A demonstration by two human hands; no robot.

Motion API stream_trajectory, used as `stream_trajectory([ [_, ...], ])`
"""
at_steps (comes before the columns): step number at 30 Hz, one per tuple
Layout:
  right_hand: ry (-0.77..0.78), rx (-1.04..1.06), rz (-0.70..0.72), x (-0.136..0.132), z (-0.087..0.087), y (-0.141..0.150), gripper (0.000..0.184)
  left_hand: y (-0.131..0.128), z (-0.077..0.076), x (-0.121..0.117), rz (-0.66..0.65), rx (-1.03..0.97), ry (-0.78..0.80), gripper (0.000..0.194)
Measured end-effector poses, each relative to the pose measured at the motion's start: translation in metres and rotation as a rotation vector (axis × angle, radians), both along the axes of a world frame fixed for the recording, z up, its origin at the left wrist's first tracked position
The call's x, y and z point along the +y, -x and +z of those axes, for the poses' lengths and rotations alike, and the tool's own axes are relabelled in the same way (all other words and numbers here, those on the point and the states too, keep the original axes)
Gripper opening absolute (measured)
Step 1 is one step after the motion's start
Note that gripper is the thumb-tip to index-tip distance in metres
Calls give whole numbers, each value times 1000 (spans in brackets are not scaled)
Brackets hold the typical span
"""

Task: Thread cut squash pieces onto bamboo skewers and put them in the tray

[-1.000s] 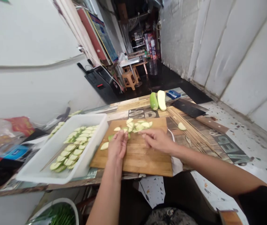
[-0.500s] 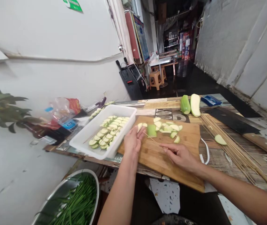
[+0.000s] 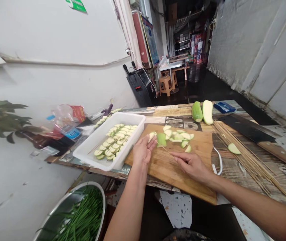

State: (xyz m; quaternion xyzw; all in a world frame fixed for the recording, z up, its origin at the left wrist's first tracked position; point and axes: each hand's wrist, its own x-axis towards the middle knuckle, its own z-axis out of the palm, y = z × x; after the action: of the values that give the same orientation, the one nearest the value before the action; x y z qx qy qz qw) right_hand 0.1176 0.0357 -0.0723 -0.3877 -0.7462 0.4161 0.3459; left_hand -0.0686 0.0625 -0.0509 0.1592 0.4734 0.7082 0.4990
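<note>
Currently, your right hand [image 3: 195, 167] pinches skewer [image 3: 164, 148], fingers together; left hand [image 3: 142, 151] fingers clamped on pale slice [image 3: 152, 135]. Risk: slice slips or splits, skewer tip jabs your palm.

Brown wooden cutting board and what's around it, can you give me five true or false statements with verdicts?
1. The right hand holds a thin wooden skewer. True.
2. The white plastic tray stands right of the brown wooden cutting board. False: the tray is on its left.
3. A pale green-edged slice lies on the loose bundle of skewers. True.
4. The dark-bladed cleaver lies inside the tray. False: it lies on the wood-patterned table.
5. The round metal bowl holds long green stalks. True.
</note>
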Motion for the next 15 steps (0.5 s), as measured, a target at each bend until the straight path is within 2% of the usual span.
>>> stream_trajectory([
  [15,-9,2,12,2,-6,0,37,-2,-2,-2,-17,58,-21,8],
])
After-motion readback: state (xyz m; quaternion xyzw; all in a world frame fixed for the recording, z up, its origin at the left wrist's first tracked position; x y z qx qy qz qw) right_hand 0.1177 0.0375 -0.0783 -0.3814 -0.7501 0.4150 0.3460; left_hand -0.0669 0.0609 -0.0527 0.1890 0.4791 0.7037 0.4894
